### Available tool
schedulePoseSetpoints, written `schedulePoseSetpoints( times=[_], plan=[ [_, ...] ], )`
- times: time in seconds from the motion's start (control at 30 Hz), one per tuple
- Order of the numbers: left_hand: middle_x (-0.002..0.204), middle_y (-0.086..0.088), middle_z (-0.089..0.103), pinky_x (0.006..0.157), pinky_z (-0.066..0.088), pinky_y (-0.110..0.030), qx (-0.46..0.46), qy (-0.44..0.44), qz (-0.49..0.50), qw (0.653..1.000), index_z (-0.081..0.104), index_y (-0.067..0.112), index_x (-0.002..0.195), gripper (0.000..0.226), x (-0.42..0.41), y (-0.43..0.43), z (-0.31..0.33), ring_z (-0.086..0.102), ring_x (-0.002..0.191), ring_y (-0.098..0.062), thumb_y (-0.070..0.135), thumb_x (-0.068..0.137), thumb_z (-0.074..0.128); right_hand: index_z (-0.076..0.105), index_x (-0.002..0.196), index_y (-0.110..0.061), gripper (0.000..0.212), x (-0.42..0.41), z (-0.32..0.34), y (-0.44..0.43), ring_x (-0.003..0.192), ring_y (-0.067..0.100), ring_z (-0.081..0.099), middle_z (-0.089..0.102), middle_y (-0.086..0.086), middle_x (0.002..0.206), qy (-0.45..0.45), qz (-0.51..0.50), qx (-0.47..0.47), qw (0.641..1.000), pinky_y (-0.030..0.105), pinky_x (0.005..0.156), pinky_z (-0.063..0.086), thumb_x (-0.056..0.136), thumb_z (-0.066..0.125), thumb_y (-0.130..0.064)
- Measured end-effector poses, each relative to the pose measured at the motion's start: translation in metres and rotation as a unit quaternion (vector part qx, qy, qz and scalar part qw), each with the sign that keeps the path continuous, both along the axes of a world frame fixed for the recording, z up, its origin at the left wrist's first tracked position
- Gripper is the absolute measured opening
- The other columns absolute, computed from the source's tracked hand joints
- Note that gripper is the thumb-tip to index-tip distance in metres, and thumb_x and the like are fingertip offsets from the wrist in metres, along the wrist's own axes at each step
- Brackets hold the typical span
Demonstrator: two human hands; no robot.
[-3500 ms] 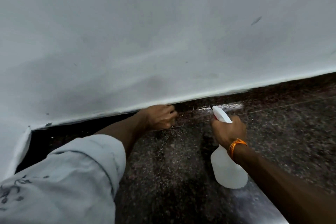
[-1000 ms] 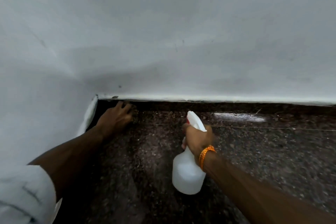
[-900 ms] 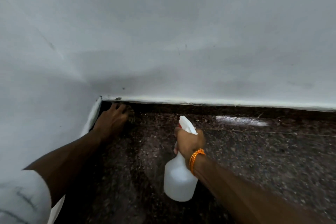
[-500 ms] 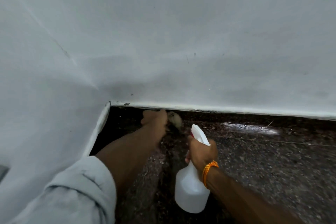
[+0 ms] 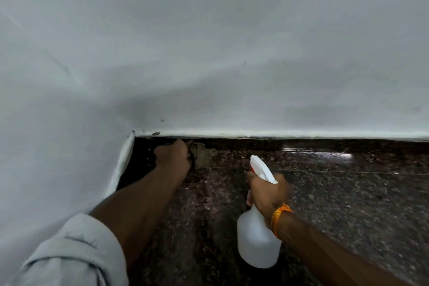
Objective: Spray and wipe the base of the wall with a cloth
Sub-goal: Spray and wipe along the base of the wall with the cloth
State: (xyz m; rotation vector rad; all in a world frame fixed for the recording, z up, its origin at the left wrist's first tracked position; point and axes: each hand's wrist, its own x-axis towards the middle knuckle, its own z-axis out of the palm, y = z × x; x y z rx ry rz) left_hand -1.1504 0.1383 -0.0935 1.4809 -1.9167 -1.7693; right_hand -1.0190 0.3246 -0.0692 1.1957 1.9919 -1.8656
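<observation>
**While Cloth Is Held at Wall Base, Right Hand Grips Spray Bottle**

Where the dark skirting strip point(image 5: 255, 143) runs under the wall point(image 5: 232, 53), a crumpled olive-brown cloth point(image 5: 203, 154) lies against the strip and the floor, close to the corner point(image 5: 133, 133). The left hand point(image 5: 173, 157) is bunched into a fist at the cloth's left edge and holds it there. Its fingers curl under and are largely hidden behind the back of the hand. Part of the cloth sticks out to the right of the knuckles.

To the right and nearer the camera, the right hand point(image 5: 267, 195) is wrapped round the neck of a white spray bottle point(image 5: 256, 244). The nozzle points toward the skirting, and red shows at the trigger. Whether a finger is pressing the trigger cannot be told, nor whether the bottle's base touches the floor. An orange band point(image 5: 279, 216) sits on that wrist.

A wet, reflective patch point(image 5: 318, 154) shows along the foot of the skirting, right of the bottle. The floor point(image 5: 348, 204) is dark speckled stone. A white painted edge point(image 5: 278, 133) tops the skirting, and small dark marks sit near the corner. A pale grey sleeve point(image 5: 76, 255) covers the left upper arm.
</observation>
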Motion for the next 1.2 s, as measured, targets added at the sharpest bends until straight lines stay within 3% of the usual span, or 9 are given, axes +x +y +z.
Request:
schedulePoseSetpoints(
  times=[0.13, 0.33, 0.43, 0.57, 0.7, 0.87, 1.03, 1.1, 1.2],
  plan=[
    [0.100, -0.015, 0.069, 0.078, 0.059, -0.041, -0.209, -0.089, -0.206, 0.952, 0.064, 0.002, 0.099, 0.039, 0.014, -0.022, 0.011, 0.067, 0.089, -0.034, 0.029, 0.070, 0.071, 0.068, 0.105, 0.008, 0.031, -0.002, -0.001, -0.016, 0.036, 0.022, 0.058, 0.067, 0.019, 0.057, 0.009, 0.014, -0.006, 1.000, 0.023, 0.037, 0.044, 0.088, 0.072, -0.017],
    [0.101, -0.019, 0.067, 0.079, 0.055, -0.046, -0.601, -0.047, -0.581, 0.547, 0.068, 0.006, 0.100, 0.041, 0.030, -0.115, 0.033, 0.062, 0.099, -0.039, 0.035, 0.073, 0.076, 0.076, 0.106, -0.014, 0.020, 0.000, 0.017, -0.051, 0.030, 0.020, 0.052, 0.058, 0.010, 0.041, 0.023, 0.055, -0.043, 0.997, 0.021, 0.036, 0.044, 0.088, 0.068, -0.013],
    [0.093, -0.019, 0.066, 0.059, 0.057, -0.045, -0.646, -0.019, -0.594, 0.479, 0.067, 0.004, 0.096, 0.044, 0.037, -0.136, 0.032, 0.064, 0.091, -0.040, 0.034, 0.069, 0.083, 0.072, 0.096, -0.005, 0.016, -0.001, 0.016, -0.074, 0.031, 0.022, 0.052, 0.057, 0.011, 0.041, 0.015, 0.075, -0.055, 0.996, 0.021, 0.039, 0.042, 0.085, 0.069, -0.015],
    [0.095, -0.015, 0.068, 0.081, 0.055, -0.051, -0.678, 0.007, -0.609, 0.411, 0.069, 0.005, 0.104, 0.051, 0.036, -0.119, 0.040, 0.063, 0.090, -0.036, 0.017, 0.057, 0.084, 0.070, 0.092, -0.005, 0.014, -0.002, 0.015, -0.093, 0.031, 0.018, 0.052, 0.065, 0.011, 0.063, 0.019, 0.083, -0.060, 0.995, 0.019, 0.036, 0.040, 0.085, 0.068, -0.017],
    [0.097, -0.016, 0.065, 0.058, 0.058, -0.040, -0.680, 0.021, -0.639, 0.360, 0.067, 0.002, 0.111, 0.055, 0.030, -0.097, 0.040, 0.063, 0.090, -0.036, 0.003, 0.057, 0.076, 0.069, 0.089, 0.005, 0.029, -0.001, 0.015, -0.093, 0.034, 0.019, 0.055, 0.068, 0.020, 0.060, 0.013, 0.076, -0.057, 0.995, 0.020, 0.037, 0.043, 0.083, 0.069, -0.023],
    [0.091, -0.008, 0.067, 0.046, 0.049, -0.029, -0.704, 0.097, -0.683, 0.172, 0.073, 0.008, 0.098, 0.033, 0.018, -0.051, 0.029, 0.064, 0.085, -0.026, 0.013, 0.083, 0.044, 0.065, 0.067, -0.001, 0.023, -0.003, 0.013, -0.079, 0.038, 0.027, 0.054, 0.060, 0.022, 0.049, 0.033, 0.051, -0.037, 0.997, 0.028, 0.047, 0.047, 0.085, 0.070, -0.016],
    [0.082, -0.005, 0.063, 0.045, 0.034, -0.027, -0.707, 0.003, -0.707, -0.017, 0.070, 0.017, 0.069, 0.013, 0.008, -0.025, 0.044, 0.061, 0.080, -0.024, 0.021, 0.080, 0.065, 0.069, 0.086, 0.002, 0.018, -0.007, 0.007, -0.057, 0.035, 0.026, 0.054, 0.063, 0.022, 0.052, 0.020, 0.021, -0.016, 0.999, 0.027, 0.042, 0.044, 0.086, 0.071, -0.015],
    [0.093, -0.011, 0.064, 0.056, 0.042, -0.032, -0.699, -0.043, -0.713, -0.047, 0.071, 0.013, 0.080, 0.025, 0.002, -0.054, 0.047, 0.061, 0.089, -0.029, 0.024, 0.091, 0.052, 0.068, 0.092, 0.005, 0.020, -0.008, 0.005, -0.050, 0.035, 0.024, 0.053, 0.064, 0.022, 0.056, 0.021, 0.012, -0.012, 1.000, 0.023, 0.036, 0.042, 0.087, 0.071, -0.014],
    [0.074, -0.008, 0.068, 0.056, 0.051, -0.033, -0.754, -0.101, -0.648, 0.047, 0.074, 0.024, 0.066, 0.008, 0.002, -0.091, 0.062, 0.065, 0.071, -0.029, 0.029, 0.072, 0.073, 0.066, 0.090, 0.003, 0.017, -0.009, 0.002, -0.048, 0.036, 0.023, 0.053, 0.064, 0.021, 0.058, 0.023, 0.024, -0.003, 0.999, 0.021, 0.035, 0.041, 0.088, 0.070, -0.014]
  ],
)
